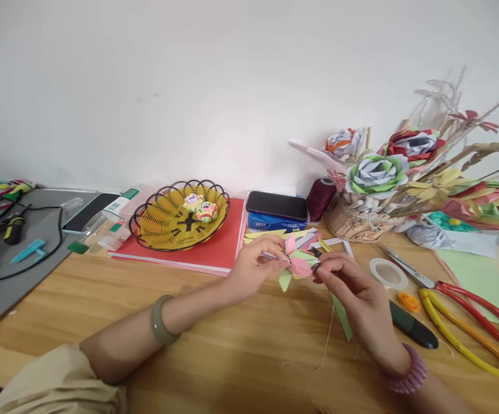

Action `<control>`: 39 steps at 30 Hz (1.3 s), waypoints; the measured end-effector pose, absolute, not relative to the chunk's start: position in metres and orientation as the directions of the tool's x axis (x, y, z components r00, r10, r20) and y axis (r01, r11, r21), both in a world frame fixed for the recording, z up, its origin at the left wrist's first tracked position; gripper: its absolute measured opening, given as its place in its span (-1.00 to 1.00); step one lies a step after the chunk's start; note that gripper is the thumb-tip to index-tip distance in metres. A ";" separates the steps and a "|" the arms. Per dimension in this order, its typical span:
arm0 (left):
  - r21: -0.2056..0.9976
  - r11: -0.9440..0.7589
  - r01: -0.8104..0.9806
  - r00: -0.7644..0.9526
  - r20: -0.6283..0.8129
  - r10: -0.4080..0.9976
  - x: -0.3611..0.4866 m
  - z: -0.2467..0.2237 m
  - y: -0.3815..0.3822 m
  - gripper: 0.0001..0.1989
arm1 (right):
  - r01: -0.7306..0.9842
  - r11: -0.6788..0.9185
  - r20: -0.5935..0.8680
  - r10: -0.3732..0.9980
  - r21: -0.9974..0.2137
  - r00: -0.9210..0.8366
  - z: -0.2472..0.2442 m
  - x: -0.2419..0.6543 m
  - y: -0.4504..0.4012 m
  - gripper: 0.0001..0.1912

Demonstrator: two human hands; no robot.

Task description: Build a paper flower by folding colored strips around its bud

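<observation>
Near the middle of the view, a small folded paper piece in pink and pale green is held between both hands above the wooden table. My left hand pinches its left side with thumb and fingers closed. On the right side, my right hand has its fingers closed on the same piece; the fingertips partly hide a small dark thing there. A green paper strip hangs below my right hand, and a thin thread trails down to the table. Colored paper strips lie just behind the hands.
A yellow basket with two small paper flowers stands on red paper. Behind are a phone on a blue pack and a purple thread spool. Scissors, tape and a flower basket are at right.
</observation>
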State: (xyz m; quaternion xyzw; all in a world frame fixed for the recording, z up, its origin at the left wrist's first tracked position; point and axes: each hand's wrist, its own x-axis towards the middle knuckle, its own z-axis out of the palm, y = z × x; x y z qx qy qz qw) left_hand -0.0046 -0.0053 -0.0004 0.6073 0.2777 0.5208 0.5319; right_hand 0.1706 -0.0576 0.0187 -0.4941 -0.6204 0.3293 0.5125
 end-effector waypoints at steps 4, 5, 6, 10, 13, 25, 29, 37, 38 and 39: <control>0.941 0.009 -0.337 0.379 0.127 0.917 -0.005 0.004 0.000 -0.71 | 0.228 0.284 0.336 0.911 -0.931 0.238 0.019 0.175 -0.056 -0.84; 0.936 0.066 -0.346 0.423 0.093 0.901 -0.006 0.005 0.001 -0.70 | 0.215 0.254 0.306 0.914 -0.943 0.266 0.019 0.175 -0.055 -0.84; 0.931 0.111 -0.348 0.471 0.071 0.879 -0.006 0.006 0.001 -0.69 | 0.199 0.215 0.263 0.930 -0.956 0.258 0.019 0.175 -0.054 -0.83; 0.932 0.183 -0.314 0.617 0.054 0.785 -0.006 0.009 0.001 -0.71 | 0.146 0.061 0.062 0.998 -0.987 0.006 0.023 0.173 -0.051 -0.74; 0.941 0.195 -0.278 0.673 0.046 0.738 -0.008 0.009 0.002 -0.74 | 0.143 0.036 0.028 0.998 -0.989 -0.053 0.028 0.171 -0.052 -0.74; 0.993 0.104 -0.061 0.574 -0.050 0.817 -0.005 0.012 0.001 -0.75 | 0.201 -0.003 -0.016 0.998 -0.980 -0.065 0.022 0.167 -0.054 -0.75; 0.999 0.033 0.006 0.546 -0.031 0.837 -0.002 0.014 -0.006 -0.74 | 0.215 0.076 0.055 0.993 -0.974 -0.104 0.022 0.167 -0.055 -0.79; 0.996 -0.012 0.087 0.466 -0.030 0.884 -0.001 0.021 -0.016 -0.80 | 0.269 0.195 0.180 0.981 -0.943 -0.078 0.020 0.166 -0.057 -0.83; 0.996 -0.011 0.088 0.460 -0.031 0.887 0.000 0.021 -0.017 -0.80 | 0.297 0.211 0.196 0.977 -0.931 -0.079 0.019 0.166 -0.058 -0.83; 0.996 -0.011 0.089 0.456 -0.031 0.889 0.000 0.021 -0.017 -0.80 | 0.326 0.228 0.212 0.974 -0.918 -0.084 0.019 0.166 -0.059 -0.83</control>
